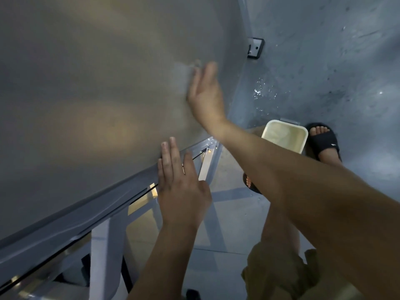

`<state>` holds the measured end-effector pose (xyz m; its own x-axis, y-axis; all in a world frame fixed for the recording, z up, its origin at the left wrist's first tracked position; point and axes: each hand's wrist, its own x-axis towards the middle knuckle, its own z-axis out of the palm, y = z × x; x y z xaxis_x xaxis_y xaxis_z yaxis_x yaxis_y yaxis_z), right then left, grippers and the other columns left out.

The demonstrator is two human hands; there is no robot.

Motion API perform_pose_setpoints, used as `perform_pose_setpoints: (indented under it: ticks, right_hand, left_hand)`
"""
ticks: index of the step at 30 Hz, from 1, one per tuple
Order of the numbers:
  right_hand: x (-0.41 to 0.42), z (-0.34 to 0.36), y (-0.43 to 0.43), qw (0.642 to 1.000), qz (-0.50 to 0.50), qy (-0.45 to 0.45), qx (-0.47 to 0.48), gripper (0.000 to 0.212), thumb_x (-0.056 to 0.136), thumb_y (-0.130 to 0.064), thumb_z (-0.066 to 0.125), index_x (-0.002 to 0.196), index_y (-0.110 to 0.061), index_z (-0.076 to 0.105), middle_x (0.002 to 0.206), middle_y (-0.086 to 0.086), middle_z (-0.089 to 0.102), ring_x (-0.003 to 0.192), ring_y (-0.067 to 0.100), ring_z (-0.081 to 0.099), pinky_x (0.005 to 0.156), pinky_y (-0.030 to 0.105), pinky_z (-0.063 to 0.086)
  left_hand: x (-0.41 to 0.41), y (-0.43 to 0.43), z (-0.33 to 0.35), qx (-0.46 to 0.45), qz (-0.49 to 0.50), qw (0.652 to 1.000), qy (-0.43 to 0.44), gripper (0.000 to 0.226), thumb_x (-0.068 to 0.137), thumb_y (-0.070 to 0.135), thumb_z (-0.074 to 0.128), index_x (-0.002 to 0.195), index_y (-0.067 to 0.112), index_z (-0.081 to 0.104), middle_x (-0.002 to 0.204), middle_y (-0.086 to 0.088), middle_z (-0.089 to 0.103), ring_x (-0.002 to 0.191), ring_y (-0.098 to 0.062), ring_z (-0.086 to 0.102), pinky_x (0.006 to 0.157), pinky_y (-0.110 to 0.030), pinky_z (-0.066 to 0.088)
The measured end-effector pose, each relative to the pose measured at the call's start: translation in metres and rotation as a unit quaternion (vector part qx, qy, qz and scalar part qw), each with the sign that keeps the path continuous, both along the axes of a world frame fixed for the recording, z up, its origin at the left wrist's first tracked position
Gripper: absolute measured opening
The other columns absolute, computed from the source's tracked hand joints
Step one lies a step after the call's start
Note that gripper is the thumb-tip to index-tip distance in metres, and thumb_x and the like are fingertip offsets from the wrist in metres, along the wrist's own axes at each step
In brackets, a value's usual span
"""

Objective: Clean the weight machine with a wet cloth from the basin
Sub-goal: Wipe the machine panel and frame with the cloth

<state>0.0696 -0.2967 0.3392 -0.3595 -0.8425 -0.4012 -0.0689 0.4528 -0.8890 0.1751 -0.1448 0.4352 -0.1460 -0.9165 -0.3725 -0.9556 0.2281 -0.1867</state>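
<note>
The weight machine's broad grey side panel fills the left and upper part of the head view. My right hand lies flat against it with straight fingers, pressing a pale grey cloth onto the surface; both are blurred by motion, and the hand covers most of the cloth. Lower down, my left hand rests flat with straight fingers on the panel's lower edge and holds nothing. A cream basin holding cloudy water stands on the floor below my right forearm.
My feet in black slides stand beside the basin on the grey concrete floor, with water splashes further off. A black bracket anchors the machine's far corner. White frame bars run under the panel.
</note>
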Motion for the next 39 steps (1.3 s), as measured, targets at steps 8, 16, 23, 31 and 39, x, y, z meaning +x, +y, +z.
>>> perform_pose_setpoints:
  ticks: [8, 16, 23, 31, 39]
  right_hand:
    - [0.014, 0.065, 0.003, 0.978, -0.078, -0.008, -0.191, 0.023, 0.103, -0.017, 0.043, 0.104, 0.003, 0.054, 0.088, 0.023, 0.065, 0.079, 0.039, 0.061, 0.067, 0.041, 0.040]
    - [-0.026, 0.057, -0.018, 0.979, 0.019, -0.109, 0.172, 0.033, 0.109, -0.023, 0.032, 0.077, -0.023, 0.024, 0.106, 0.007, 0.053, 0.104, 0.030, 0.063, 0.076, 0.028, 0.039]
    - [-0.083, 0.170, 0.054, 0.955, 0.266, -0.129, 0.036, 0.028, 0.106, -0.041, 0.049, 0.084, -0.025, 0.042, 0.073, -0.002, 0.054, 0.063, 0.003, 0.052, 0.068, 0.027, 0.044]
    - [-0.139, 0.270, 0.084, 0.922, 0.358, -0.142, 0.037, 0.011, 0.104, -0.028, 0.058, 0.094, -0.027, 0.053, 0.080, 0.003, 0.060, 0.069, 0.021, 0.056, 0.064, 0.038, 0.048]
    - [-0.142, 0.325, 0.093, 0.882, 0.456, -0.120, 0.023, 0.029, 0.093, -0.052, 0.065, 0.088, -0.026, 0.055, 0.085, 0.008, 0.069, 0.074, 0.037, 0.067, 0.083, 0.060, 0.057]
  left_hand:
    - [-0.003, 0.008, 0.009, -0.018, 0.026, 0.999, 0.041, 0.048, 0.075, 0.015, 0.047, 0.119, 0.002, 0.059, 0.167, -0.024, 0.020, 0.158, -0.036, 0.004, 0.125, -0.054, 0.020]
    - [-0.014, 0.010, 0.067, -0.058, 0.059, 0.993, 0.086, 0.051, 0.073, 0.012, 0.051, 0.123, 0.005, 0.061, 0.168, -0.020, 0.020, 0.159, -0.034, 0.002, 0.126, -0.052, 0.020]
    - [-0.059, 0.011, 0.149, -0.076, 0.203, 0.944, 0.250, 0.045, 0.081, 0.005, 0.056, 0.126, 0.010, 0.060, 0.153, -0.008, 0.041, 0.145, -0.026, 0.030, 0.111, -0.040, 0.038]
    - [-0.110, 0.015, 0.231, -0.074, 0.355, 0.795, 0.486, 0.032, 0.095, 0.011, 0.064, 0.121, 0.029, 0.057, 0.113, 0.015, 0.066, 0.102, 0.004, 0.063, 0.093, -0.023, 0.052]
    - [-0.117, 0.036, 0.264, -0.185, 0.406, 0.774, 0.449, 0.015, 0.095, 0.024, 0.070, 0.108, 0.016, 0.070, 0.102, -0.002, 0.058, 0.084, 0.000, 0.056, 0.073, -0.003, 0.037]
